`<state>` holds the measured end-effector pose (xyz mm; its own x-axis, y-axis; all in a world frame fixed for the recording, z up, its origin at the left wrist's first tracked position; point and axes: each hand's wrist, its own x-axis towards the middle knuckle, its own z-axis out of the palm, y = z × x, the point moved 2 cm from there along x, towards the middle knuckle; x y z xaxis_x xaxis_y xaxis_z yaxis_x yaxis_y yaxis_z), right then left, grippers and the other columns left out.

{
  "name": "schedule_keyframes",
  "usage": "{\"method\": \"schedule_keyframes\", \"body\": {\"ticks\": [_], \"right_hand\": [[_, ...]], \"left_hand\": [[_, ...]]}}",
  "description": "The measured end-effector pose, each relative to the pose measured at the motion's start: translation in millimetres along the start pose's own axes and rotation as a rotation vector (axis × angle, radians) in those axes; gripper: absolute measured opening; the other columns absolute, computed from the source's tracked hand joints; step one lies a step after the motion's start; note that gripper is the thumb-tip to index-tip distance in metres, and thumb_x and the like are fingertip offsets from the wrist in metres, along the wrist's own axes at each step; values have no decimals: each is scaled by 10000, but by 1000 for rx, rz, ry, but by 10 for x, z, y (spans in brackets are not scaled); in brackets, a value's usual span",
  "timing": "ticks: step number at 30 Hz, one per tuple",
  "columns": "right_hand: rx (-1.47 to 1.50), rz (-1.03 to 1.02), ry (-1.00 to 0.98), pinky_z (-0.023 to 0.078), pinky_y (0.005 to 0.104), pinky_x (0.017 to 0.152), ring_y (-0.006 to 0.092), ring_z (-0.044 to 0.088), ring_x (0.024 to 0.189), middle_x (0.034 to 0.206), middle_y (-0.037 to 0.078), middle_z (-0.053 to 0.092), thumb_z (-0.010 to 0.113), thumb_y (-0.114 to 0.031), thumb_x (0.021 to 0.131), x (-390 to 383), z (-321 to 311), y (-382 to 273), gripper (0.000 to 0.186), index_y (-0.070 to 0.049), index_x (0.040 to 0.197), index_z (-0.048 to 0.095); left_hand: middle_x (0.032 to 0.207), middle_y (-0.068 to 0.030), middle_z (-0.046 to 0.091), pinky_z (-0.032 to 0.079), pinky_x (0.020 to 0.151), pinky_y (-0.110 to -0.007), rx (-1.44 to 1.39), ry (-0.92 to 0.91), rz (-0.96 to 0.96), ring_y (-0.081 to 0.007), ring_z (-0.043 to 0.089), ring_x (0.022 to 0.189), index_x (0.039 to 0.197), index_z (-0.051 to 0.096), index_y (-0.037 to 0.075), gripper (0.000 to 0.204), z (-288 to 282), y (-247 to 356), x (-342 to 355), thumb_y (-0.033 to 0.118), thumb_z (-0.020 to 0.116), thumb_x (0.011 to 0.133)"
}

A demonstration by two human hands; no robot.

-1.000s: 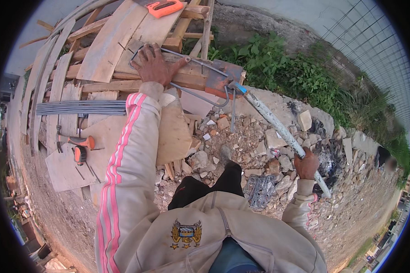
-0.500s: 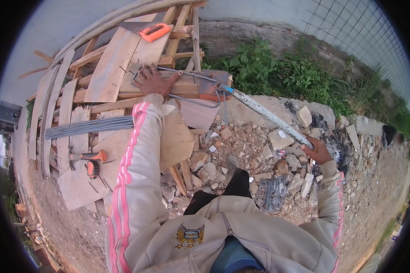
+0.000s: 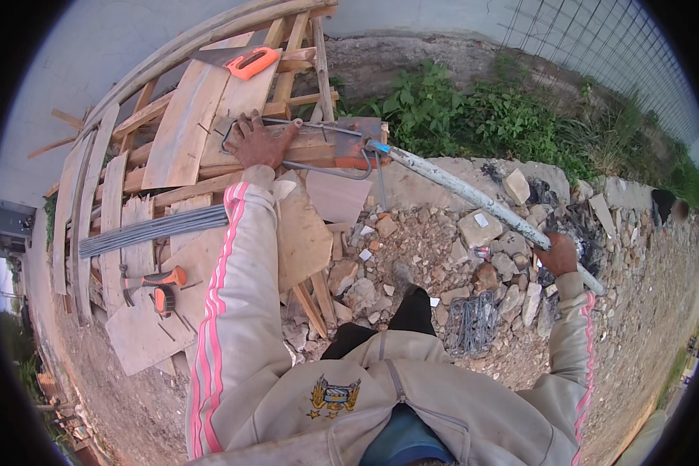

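Observation:
My left hand (image 3: 260, 144) lies with fingers spread over a bent steel bar (image 3: 326, 173) on a timber beam, near a plate at the beam's right end (image 3: 349, 133). My right hand (image 3: 557, 252) grips a long, paint-worn pipe (image 3: 474, 202), whose blue upper end meets the bar at that plate. An orange-handled saw (image 3: 248, 64) rests on boards above my left hand. Left of my left arm lie a bundle of straight bars (image 3: 151, 231), a hammer (image 3: 151, 279) and an orange-black tape measure (image 3: 163, 300).
A wooden stack (image 3: 116, 167) fills the left side. Stone rubble (image 3: 388, 241) and a wire coil (image 3: 474, 318) are around my feet. Behind are weeds (image 3: 458, 101) along a pale wall and a steel mesh (image 3: 590, 54). A dark object (image 3: 662, 206) sits at the far right.
My right hand has moved outward to the right with the pipe, which now slants less steeply. My left hand stays on the bar; the view has shifted slightly.

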<state>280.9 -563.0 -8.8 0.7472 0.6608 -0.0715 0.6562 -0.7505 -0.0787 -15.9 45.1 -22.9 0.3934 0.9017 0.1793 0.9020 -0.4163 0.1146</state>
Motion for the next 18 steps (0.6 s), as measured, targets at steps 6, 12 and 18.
{"method": "schedule_keyframes", "body": {"ticks": [6, 12, 18], "right_hand": [[-6, 38, -7, 556, 502, 813, 398, 697, 898, 930, 207, 730, 827, -313, 707, -12, 1, 82, 434, -54, 1048, 757], [-49, 25, 10, 556, 494, 803, 388, 698, 894, 908, 202, 726, 839, -322, 703, -54, 35, 167, 435, -62, 1043, 758], [-27, 57, -39, 554, 491, 777, 392, 693, 825, 846, 187, 721, 830, -302, 707, -86, -42, -63, 341, -75, 952, 760]], "left_hand": [[1425, -231, 510, 378, 1096, -528, -218, 283, 235, -418, 461, 1343, 1420, 516, 27, 912, -27, 3, -59, 705, 672, 829], [943, -147, 682, 494, 876, -506, -511, -59, 525, -361, 662, 922, 1074, 691, 45, 461, -329, 735, -961, 481, 680, 927], [797, -132, 717, 422, 935, -521, -344, 98, 707, -330, 665, 917, 903, 748, 31, 581, -356, 1071, -1540, 604, 653, 889]]}}
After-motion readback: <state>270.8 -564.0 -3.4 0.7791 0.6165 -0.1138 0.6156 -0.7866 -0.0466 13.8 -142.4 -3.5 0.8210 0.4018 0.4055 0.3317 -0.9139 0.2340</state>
